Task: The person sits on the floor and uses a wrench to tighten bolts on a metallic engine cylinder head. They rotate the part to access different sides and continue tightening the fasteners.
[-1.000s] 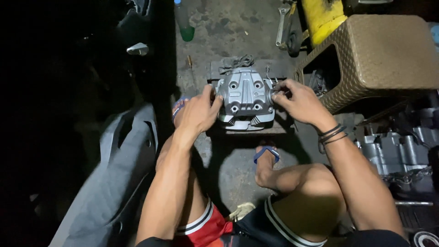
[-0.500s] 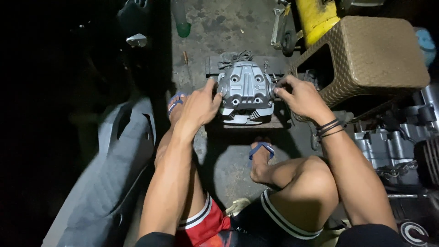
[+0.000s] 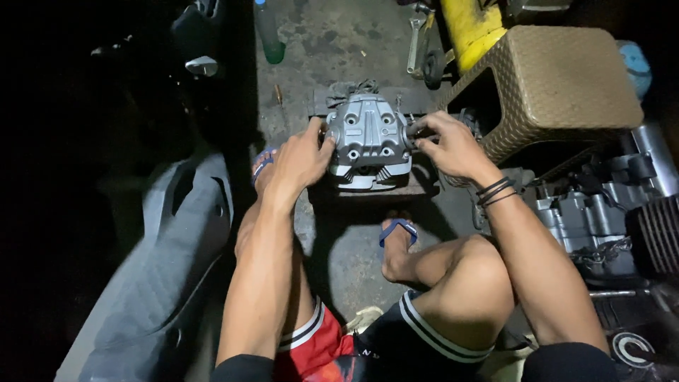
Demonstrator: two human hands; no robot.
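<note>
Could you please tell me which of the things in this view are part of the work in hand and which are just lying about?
In hand:
- grey metal engine part, gripped at its sides by the left hand and right hand
- dark block it rests on

Lying about:
- woven brown stool
- green bottle
- wrench
- yellow machine part
- engine block

White round logo [image 3: 627, 348], black surface, bottom right.
</note>
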